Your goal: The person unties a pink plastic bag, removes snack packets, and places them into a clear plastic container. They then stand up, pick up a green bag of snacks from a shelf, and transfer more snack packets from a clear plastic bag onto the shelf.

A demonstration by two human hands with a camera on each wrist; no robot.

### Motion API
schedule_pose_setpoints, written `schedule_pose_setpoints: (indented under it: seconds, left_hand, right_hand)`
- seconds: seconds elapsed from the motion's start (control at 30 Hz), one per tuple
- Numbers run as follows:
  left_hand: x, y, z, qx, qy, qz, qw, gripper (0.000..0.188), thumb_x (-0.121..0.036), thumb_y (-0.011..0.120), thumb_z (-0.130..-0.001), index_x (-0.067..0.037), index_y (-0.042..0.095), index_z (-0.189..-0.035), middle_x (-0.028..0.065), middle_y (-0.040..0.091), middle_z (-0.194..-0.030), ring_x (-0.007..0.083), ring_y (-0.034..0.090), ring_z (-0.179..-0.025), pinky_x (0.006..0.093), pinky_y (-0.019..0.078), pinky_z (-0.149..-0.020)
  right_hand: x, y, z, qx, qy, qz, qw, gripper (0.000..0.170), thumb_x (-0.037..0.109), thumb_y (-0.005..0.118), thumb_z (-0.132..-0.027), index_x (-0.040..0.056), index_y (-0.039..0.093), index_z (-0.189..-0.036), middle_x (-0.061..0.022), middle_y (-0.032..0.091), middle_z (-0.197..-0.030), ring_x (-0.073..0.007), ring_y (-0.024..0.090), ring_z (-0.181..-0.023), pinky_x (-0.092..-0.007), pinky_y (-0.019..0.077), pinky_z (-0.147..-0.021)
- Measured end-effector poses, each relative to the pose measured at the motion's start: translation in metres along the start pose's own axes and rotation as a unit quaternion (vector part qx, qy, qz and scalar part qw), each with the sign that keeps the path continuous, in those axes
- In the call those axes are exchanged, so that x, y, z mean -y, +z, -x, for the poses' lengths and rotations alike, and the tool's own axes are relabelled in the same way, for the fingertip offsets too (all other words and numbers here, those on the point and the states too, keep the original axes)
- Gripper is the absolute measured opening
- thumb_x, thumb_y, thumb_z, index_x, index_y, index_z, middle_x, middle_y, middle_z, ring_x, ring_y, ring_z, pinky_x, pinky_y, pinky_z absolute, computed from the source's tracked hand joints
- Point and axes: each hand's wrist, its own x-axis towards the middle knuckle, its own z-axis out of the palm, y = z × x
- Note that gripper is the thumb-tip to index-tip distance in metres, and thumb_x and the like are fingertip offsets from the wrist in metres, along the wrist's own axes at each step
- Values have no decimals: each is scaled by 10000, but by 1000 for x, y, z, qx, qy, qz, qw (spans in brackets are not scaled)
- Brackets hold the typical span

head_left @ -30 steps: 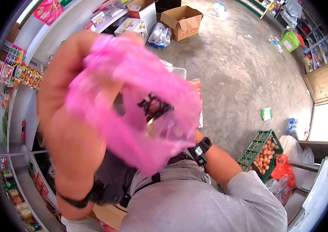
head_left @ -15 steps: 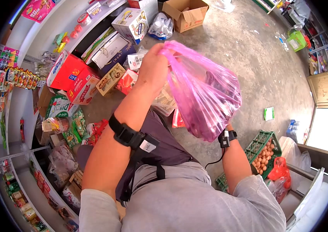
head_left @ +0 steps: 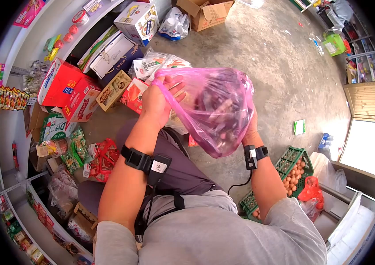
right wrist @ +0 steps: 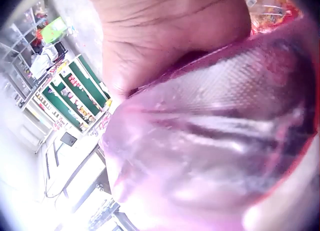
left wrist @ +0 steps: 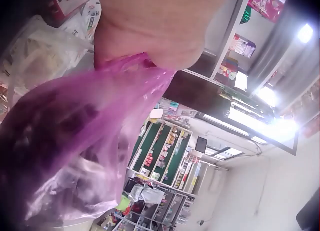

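Observation:
A translucent pink plastic bag (head_left: 218, 106) with dark, unclear contents is stretched between both hands. My left hand (head_left: 155, 104) holds its upper left edge; the film passes over the hand, and some fingers show beside it. In the left wrist view the bag (left wrist: 75, 126) narrows into folds at the left hand (left wrist: 150, 31). On the bag's lower right side, my right hand (head_left: 251, 128) grips it from the side, with most fingers hidden behind the film. The right wrist view shows the right hand (right wrist: 175, 36) pressed close against the full bag (right wrist: 210, 131).
Shelves with snacks (head_left: 8, 98) line the left. Red cartons (head_left: 70, 90), a wooden-coloured box (head_left: 113, 90) and a white box (head_left: 138, 22) stand beyond the left arm. An open cardboard box (head_left: 212, 15) is at the top. At right is a green crate of eggs (head_left: 294, 174) near a red bag (head_left: 312, 190).
The pink bag came down from close to the camera, then shifted left. My left hand lowered with it, and the right hand now shows at the bag's side. The view shifted slightly.

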Motion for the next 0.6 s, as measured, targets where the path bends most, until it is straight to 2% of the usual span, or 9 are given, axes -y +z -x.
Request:
schedule_pose_setpoints:
  seconds: [0.23, 0.3, 0.33, 0.37, 0.43, 0.5, 0.53, 0.57, 0.6]
  left_hand:
    - [-26, 22, 52, 123, 75, -104, 984, 245, -286, 530, -1064, -54, 577, -1125, 143, 662, -1174, 312, 665, -1147, 471, 589, -898]
    - [-37, 32, 90, 191, 96, -174, 961, 326, -219, 550, -1043, 5, 553, -1280, 141, 656, -1184, 288, 712, -1006, 421, 625, -819]
    - [-47, 51, 120, 211, 153, -205, 943, 162, -110, 549, -1036, -14, 607, -1152, 49, 647, -993, 112, 638, -833, 263, 538, -751]
    - [-56, 59, 145, 188, 149, -249, 938, 115, -82, 592, -983, -5, 619, -1063, 63, 633, -968, 161, 622, -789, 287, 515, -766]
    - [-77, 59, 169, 253, 386, -417, 783, 117, -121, 700, -859, -25, 655, -909, 112, 617, -873, 287, 589, -731, 375, 482, -684]
    - [-95, 66, 212, 235, 413, -442, 761, 195, -198, 791, -805, -55, 661, -827, 112, 618, -826, 262, 602, -713, 362, 473, -643]
    - [-106, 59, 228, 251, 453, -482, 706, 254, -190, 787, -820, -10, 648, -932, 157, 635, -854, 279, 644, -740, 378, 527, -651]
    - [-99, 65, 248, 177, 467, -456, 736, 359, -379, 668, -933, -64, 546, -812, 112, 549, -858, 204, 528, -718, 325, 439, -658]
    - [-120, 74, 278, 173, 454, -519, 704, 254, -257, 698, -892, -12, 661, -947, 214, 654, -1076, 305, 633, -872, 468, 496, -789]
  right_hand:
    - [5, 27, 13, 109, 3, -35, 993, 456, 418, 506, -1037, 73, 614, -1316, -121, 679, -1243, -282, 658, -1108, -457, 566, -941]
    - [6, 29, 27, 113, 19, -35, 993, 456, 420, 515, -1036, 75, 614, -1318, -113, 681, -1238, -269, 659, -1102, -451, 568, -937]
    - [7, 28, 36, 115, 30, -36, 992, 456, 421, 519, -1036, 77, 614, -1320, -109, 681, -1235, -263, 660, -1099, -448, 570, -935]
    - [7, 27, 46, 120, 47, -36, 991, 456, 422, 524, -1036, 78, 614, -1321, -105, 682, -1232, -256, 660, -1096, -444, 571, -933]
    - [2, 25, 64, 133, 89, -39, 986, 456, 424, 532, -1036, 80, 613, -1323, -97, 684, -1227, -243, 661, -1090, -438, 573, -928]
    - [-11, 28, 83, 159, 146, -46, 975, 456, 426, 541, -1036, 82, 613, -1326, -89, 685, -1221, -230, 662, -1084, -432, 576, -924]
    - [-20, 31, 89, 175, 177, -50, 967, 456, 427, 546, -1036, 83, 613, -1327, -85, 686, -1219, -224, 663, -1081, -428, 577, -922]
    - [-29, 34, 96, 192, 209, -53, 957, 456, 428, 550, -1035, 84, 613, -1329, -81, 687, -1216, -218, 663, -1079, -425, 578, -920]
    - [-40, 40, 102, 211, 238, -51, 947, 457, 429, 554, -1035, 85, 613, -1330, -77, 688, -1213, -211, 664, -1076, -422, 579, -917]
